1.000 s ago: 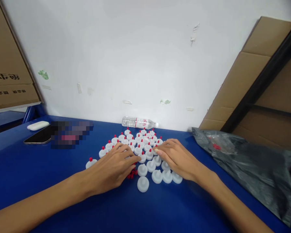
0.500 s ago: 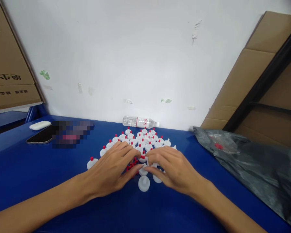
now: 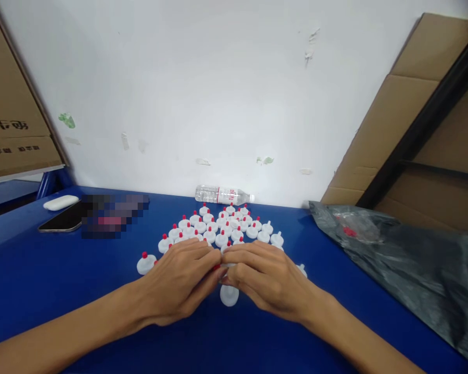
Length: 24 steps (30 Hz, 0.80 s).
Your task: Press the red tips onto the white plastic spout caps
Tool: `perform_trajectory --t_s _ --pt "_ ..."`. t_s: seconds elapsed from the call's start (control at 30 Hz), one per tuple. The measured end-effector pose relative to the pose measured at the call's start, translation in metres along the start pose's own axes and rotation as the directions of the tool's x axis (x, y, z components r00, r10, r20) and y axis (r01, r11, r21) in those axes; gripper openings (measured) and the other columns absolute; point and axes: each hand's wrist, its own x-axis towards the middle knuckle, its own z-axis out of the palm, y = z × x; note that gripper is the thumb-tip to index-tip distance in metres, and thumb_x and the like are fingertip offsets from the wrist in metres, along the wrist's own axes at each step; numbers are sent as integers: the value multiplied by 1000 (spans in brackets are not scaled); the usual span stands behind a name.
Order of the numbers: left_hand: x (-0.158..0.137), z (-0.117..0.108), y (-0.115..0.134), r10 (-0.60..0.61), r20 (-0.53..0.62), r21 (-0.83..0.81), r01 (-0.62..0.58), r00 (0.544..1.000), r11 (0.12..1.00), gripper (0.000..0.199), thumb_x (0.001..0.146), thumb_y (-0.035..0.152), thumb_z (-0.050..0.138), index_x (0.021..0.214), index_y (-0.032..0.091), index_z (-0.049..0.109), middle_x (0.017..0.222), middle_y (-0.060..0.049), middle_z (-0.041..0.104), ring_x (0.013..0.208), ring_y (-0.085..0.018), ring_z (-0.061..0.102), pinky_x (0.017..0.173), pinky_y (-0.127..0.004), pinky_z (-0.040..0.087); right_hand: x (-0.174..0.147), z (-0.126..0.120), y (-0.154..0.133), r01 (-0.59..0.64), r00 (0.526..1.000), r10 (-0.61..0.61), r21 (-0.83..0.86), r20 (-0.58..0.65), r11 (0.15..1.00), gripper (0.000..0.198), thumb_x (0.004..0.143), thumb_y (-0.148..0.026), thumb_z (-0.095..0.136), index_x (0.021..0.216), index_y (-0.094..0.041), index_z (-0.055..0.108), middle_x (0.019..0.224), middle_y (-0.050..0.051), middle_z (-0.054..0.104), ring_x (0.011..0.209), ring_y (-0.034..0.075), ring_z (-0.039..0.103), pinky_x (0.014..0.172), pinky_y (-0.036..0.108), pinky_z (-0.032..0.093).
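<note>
My left hand [image 3: 191, 275] and my right hand [image 3: 267, 275] meet fingertip to fingertip over a cluster of white round nozzle lids. A small red cap [image 3: 217, 267] shows in the pinch of my left thumb and fingers. My right fingers are closed on a white nozzle lid, mostly hidden behind them. Just below my fingertips a bare white nozzle lid [image 3: 229, 296] lies on the table. Beyond my hands stand many lids with red caps on their spouts, such as one capped lid [image 3: 145, 263] at the left. A few uncapped lids [image 3: 277, 239] stand at the right.
A clear plastic bottle [image 3: 224, 195] lies along the white wall. A phone [image 3: 62, 218] and a white case [image 3: 61, 202] rest on the blue table [image 3: 148, 343] at the left. A dark plastic bag [image 3: 405, 270] covers the right side, with a clear bag [image 3: 359, 228] of red pieces on it.
My hands have come together and their fingertips have closed in. The red cap between them is now mostly covered by my fingers. The view has shifted slightly.
</note>
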Motion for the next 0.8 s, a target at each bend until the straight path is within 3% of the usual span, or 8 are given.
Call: perform_trajectory --t_s 0.13,0.3,0.37,0.43,0.57,0.7,0.8 --pt "0 0 3 6 -6 -71 -7 1000 997 24 101 14 33 81 19 45 69 2 50 61 -15 42 63 -31 34 5 -1 -2 48 999 -48 -53 -9 997 10 99 -18 56 93 -18 64 102 5 75 94 16 71 79 27 54" --pt "1 -4 7 -157 43 -288 163 987 944 35 105 20 32 70 19 39 60 5 41 53 -10 39 57 -28 32 4 -4 2 88 996 -90 -149 -8 985 20 99 -12 49 91 -21 66 103 5 74 96 17 69 75 28 54" --pt "1 -8 7 -249 49 -371 249 967 894 41 106 24 29 66 19 32 56 6 32 49 -9 32 52 -27 28 -3 -10 13 41 999 -45 -177 -20 983 20 99 -11 48 96 -20 66 103 7 73 101 18 67 81 30 54" --pt "0 -12 4 -301 5 -389 279 954 878 42 106 25 27 64 20 27 55 6 25 47 -9 27 49 -27 25 -11 -17 26 -107 994 100 -204 -46 973 16 98 -12 51 100 -20 64 105 8 71 99 19 66 85 33 53" --pt "1 -13 -2 -173 -107 -221 146 979 964 36 101 18 35 66 20 33 57 6 31 49 -9 27 51 -28 24 -20 -25 46 -383 924 372 -202 -88 902 14 100 -29 55 104 -22 65 104 9 70 95 23 66 84 37 53" --pt "0 -3 -5 -105 -16 -40 104 994 994 15 97 18 45 84 19 52 70 2 53 58 -12 44 55 -27 31 -18 -20 45 -426 895 444 -217 37 878 24 102 -37 52 111 -22 68 108 8 72 101 24 66 91 42 49" --pt "-2 5 -6 -117 35 7 117 993 993 11 98 19 47 98 19 58 81 -1 60 69 -15 52 59 -27 37 -17 -16 42 -427 881 457 -216 121 878 28 105 -34 45 113 -22 69 111 7 73 105 24 65 94 43 46"
